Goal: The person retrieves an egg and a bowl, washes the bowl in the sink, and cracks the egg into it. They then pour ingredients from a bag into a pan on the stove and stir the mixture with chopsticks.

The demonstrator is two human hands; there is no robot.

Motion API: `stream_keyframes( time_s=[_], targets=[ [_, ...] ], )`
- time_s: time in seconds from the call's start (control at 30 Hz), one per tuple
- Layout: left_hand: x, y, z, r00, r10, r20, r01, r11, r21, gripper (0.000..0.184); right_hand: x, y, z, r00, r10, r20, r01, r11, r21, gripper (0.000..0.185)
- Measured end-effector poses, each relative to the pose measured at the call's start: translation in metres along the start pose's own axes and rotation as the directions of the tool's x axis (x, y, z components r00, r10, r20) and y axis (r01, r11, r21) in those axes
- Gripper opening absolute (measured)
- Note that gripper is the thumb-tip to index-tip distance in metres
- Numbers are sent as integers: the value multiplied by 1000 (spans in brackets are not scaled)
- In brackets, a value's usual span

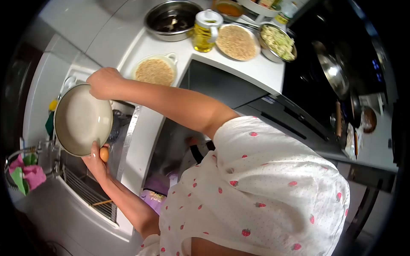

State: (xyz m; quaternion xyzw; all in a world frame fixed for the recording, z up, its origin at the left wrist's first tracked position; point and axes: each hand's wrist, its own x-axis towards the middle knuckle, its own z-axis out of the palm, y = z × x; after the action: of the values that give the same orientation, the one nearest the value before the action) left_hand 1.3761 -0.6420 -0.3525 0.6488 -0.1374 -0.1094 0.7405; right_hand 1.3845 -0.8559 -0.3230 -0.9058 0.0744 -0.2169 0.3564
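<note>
A round pot (pixel 81 117) with a cream interior and a thin dark rim is tilted over the sink, its inside facing the camera. My right hand (pixel 106 84) is closed on its upper rim. At the lower rim, my left hand (pixel 97 162) grips with the thumb over the edge. A small orange-brown rounded thing (pixel 103 154), which looks like an egg, shows by the left fingers. The pot hides part of the sink and whatever is behind it.
A metal rack (pixel 85 187) lies across the sink beside the faucet (pixel 47 158). Pink and green cloths (pixel 32 173) hang there. On the counter stand a steel bowl (pixel 172 21), an oil jug (pixel 206 32), plates of pale food (pixel 154 72) and a bowl of chopped vegetables (pixel 277 42).
</note>
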Motion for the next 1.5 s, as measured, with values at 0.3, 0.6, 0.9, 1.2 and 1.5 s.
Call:
stream_keyframes(
  time_s=[0.3, 0.6, 0.9, 1.2, 1.5],
  targets=[
    [-33, -25, 107, 841, -327, 432, 326, 942, 77, 29, -174, 62, -118, 910, 340, -239, -356, 934, -29, 23],
    [-120, -84, 283, 443, -471, 763, 497, 837, 228, 40, -340, 135, -219, 485, 717, -501, -686, 667, 291, 31],
    [-193, -115, 422, 259, -586, 768, 496, 763, 414, 45, -441, 220, -302, 274, 807, -523, -855, 453, 253, 31],
    [-198, -136, 477, 373, -615, 694, 477, 769, 425, 47, -446, 282, -327, 348, 717, -604, -799, 564, 208, 27],
    [-165, -147, 495, 368, -569, 735, 341, 818, 463, 43, -430, 318, -323, 284, 749, -598, -825, 509, 245, 28]
  ],
)
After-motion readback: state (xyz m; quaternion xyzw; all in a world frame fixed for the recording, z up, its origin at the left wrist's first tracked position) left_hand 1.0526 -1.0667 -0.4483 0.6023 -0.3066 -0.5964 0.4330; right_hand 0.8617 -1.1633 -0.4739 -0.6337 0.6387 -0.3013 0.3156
